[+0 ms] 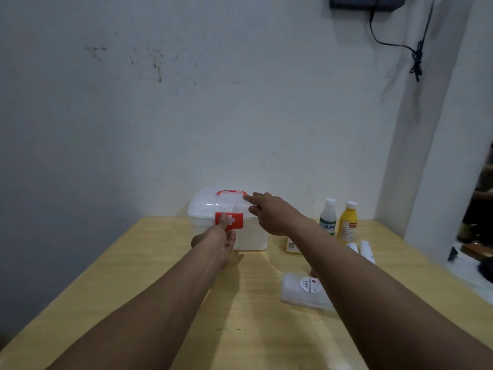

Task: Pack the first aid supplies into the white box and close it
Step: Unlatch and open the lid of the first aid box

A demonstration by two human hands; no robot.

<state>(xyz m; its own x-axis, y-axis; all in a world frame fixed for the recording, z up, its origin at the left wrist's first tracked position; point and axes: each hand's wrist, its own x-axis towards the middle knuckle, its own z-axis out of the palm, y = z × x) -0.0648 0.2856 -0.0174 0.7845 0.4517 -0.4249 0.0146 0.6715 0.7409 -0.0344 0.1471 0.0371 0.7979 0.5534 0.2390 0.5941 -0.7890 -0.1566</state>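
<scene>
Both arms reach out over the yellow table toward the white box, which sits at the far edge against the wall, lid down. The left hand is at the red latch on the box's front, thumb pressed on the latch face, fingers curled below it, pinching it. The right hand rests on the lid's right side, index finger stretched toward the red handle on top, the other fingers loosely bent, gripping nothing. Supplies lie outside the box, to its right: a white bottle and a yellow bottle stand side by side, a small carton lies just beside the box, two white tubes behind the right forearm, and a clear pack nearer.
</scene>
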